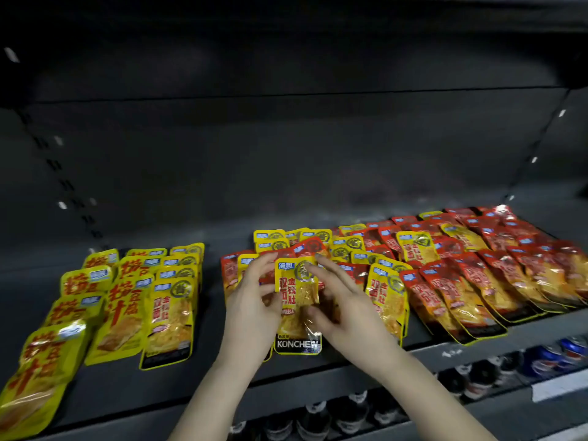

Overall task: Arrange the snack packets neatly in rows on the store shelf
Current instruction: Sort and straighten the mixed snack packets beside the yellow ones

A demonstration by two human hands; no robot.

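A yellow KONCHEW packet (297, 300) is at the front middle of the shelf (127, 396), pinched between the left hand (251, 310) and the right hand (345, 310). The yellow rows (127, 300) on the left look tidy. The mixed red-and-yellow heap (461, 268) on the right is not yet sorted, so I judge about a third done.

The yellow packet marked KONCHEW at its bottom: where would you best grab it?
Probably by its two long side edges, coming in from left and right, as the left hand and right hand do. The yellow packet is flat and thin and overlaps other packets, so its edges offer the pinch.
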